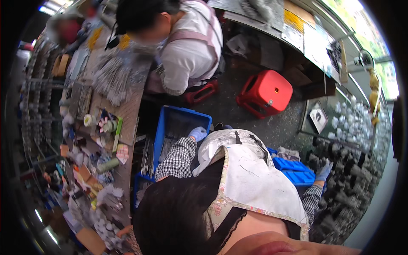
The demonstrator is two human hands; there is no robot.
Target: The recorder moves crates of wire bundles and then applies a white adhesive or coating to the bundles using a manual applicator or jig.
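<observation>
My left hand (198, 133), in a pale blue glove, is at the right rim of a deep blue bin (185, 109), its fingers closed on the edge. Thin grey rods (168, 146) lie inside the bin, toward its near end. Out to the right, my right hand (324, 171), also gloved, has its fingers apart and holds nothing I can see. It is close to a blue plastic crate (293, 169) and to a rack of dark bristly bundles (340, 174). Checked sleeves cover both my forearms.
A red stool (267, 93) stands on the floor ahead. At the far left, a co-worker in a white top (191, 51) leans over a cluttered workbench (131, 106) with bundled wires (112, 78). Another bench (255, 25) runs along the back.
</observation>
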